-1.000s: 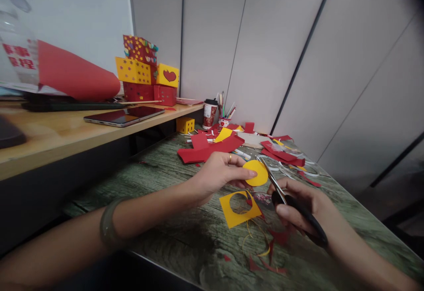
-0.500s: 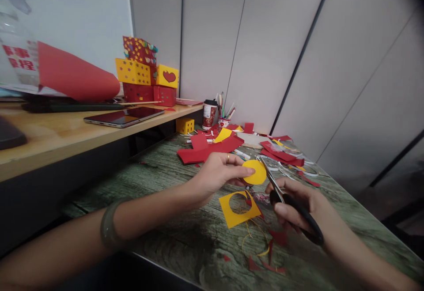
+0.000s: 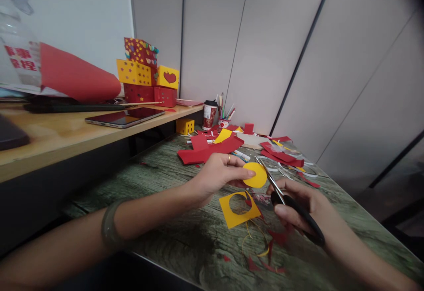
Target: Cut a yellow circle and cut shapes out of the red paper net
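Note:
Pinched between thumb and fingers of my left hand (image 3: pixel 222 172) is a yellow paper circle (image 3: pixel 260 177), held above the table. My right hand (image 3: pixel 300 198) grips black-handled scissors (image 3: pixel 281 196), whose metal blades point up and left, close to the circle's right edge. I cannot tell whether the blades touch the paper. Below the circle lies a yellow paper square (image 3: pixel 228 213) with a round hole cut out of it. Thin yellow strips (image 3: pixel 245 240) and red paper scraps (image 3: pixel 253 264) lie nearer to me.
Red paper pieces (image 3: pixel 208 149) cover the far part of the dark wood-grain table (image 3: pixel 172 238). Behind them stand a lidded paper cup (image 3: pixel 209 114) and a pen holder (image 3: pixel 224 123). On the wooden shelf (image 3: pixel 139 128) at left are a tablet (image 3: pixel 124 118) and stacked paper boxes (image 3: pixel 135 72).
The yellow circle has dropped very slightly in the picture. Both hands keep almost the same place and grip, and the view has shifted a little.

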{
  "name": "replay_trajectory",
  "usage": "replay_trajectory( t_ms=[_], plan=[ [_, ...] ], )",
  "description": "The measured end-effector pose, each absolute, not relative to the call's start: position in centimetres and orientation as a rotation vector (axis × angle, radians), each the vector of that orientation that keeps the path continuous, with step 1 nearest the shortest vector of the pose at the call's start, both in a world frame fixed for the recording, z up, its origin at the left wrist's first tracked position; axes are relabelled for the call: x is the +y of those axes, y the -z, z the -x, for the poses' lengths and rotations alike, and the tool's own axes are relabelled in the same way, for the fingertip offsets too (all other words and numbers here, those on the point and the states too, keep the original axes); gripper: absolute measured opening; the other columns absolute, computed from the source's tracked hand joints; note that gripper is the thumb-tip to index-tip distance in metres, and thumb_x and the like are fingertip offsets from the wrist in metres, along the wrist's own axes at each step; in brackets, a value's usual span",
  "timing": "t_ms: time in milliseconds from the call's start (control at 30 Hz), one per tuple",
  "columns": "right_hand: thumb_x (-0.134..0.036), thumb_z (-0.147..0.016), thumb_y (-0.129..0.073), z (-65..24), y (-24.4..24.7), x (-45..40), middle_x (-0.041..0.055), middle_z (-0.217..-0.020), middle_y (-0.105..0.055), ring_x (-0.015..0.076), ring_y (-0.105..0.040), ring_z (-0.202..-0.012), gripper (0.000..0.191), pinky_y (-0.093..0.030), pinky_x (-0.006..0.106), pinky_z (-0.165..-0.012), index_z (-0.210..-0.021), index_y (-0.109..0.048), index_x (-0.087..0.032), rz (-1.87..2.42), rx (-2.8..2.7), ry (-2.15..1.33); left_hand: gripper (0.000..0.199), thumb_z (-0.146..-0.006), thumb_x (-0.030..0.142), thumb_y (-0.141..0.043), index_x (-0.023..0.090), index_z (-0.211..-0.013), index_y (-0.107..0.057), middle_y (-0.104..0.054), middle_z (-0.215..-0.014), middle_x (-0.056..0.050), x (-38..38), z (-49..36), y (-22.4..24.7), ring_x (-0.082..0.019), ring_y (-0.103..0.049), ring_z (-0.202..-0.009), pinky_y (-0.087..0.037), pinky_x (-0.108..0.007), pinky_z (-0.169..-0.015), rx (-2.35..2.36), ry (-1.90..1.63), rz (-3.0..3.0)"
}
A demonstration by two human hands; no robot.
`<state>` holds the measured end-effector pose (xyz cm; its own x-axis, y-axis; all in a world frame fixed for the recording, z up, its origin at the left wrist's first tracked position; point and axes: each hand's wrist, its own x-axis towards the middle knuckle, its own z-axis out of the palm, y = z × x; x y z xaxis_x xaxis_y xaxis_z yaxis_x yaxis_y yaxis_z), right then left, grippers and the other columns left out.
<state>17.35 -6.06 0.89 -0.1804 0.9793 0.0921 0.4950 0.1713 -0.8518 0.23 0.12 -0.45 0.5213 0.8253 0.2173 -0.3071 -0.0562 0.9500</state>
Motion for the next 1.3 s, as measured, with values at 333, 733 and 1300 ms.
replay_trajectory(
  t_ms=[333, 733, 1300],
  plan=[
    [-0.046, -0.058, -0.066, -17.9, -0.3, -5.9, -0.0077, -0.047, -0.036, 0.0076, -0.031, -0.041, 0.032, -0.025, 0.020, -0.039, -0.069, -0.050, -0.021, 1.437, -1.752, -0.902, 0.011, -0.065, 0.019, -0.065, 0.011, -0.069, -0.058, -0.058, -0.070, -0.001, 0.3, 0.0, 0.6, -0.008, -0.054, -0.064, -0.044, -0.021, -0.061, 0.495, -1.058, -1.303],
    [-0.057, -0.064, -0.057, -17.8, 0.2, -5.7, -0.0051, -0.056, -0.040, 0.0095, -0.035, -0.048, 0.041, -0.027, 0.021, -0.043, -0.076, -0.047, -0.019, 1.300, -1.886, -0.903, 0.009, -0.065, 0.017, -0.065, 0.010, -0.068, -0.060, -0.060, -0.066, -0.002, 0.1, -0.3, 0.6, -0.006, -0.054, -0.058, -0.043, -0.018, -0.057, 0.523, -1.015, -1.353],
    [-0.046, -0.063, -0.062, -18.3, 0.3, -5.7, -0.0073, -0.049, -0.035, 0.0083, -0.031, -0.042, 0.031, -0.026, 0.020, -0.039, -0.076, -0.049, -0.021, 1.409, -1.845, -0.854, 0.009, -0.067, 0.019, -0.064, 0.011, -0.067, -0.060, -0.059, -0.067, 0.000, 0.4, 0.0, 0.5, -0.006, -0.054, -0.062, -0.044, -0.017, -0.057, 0.479, -1.066, -1.310]
  ],
)
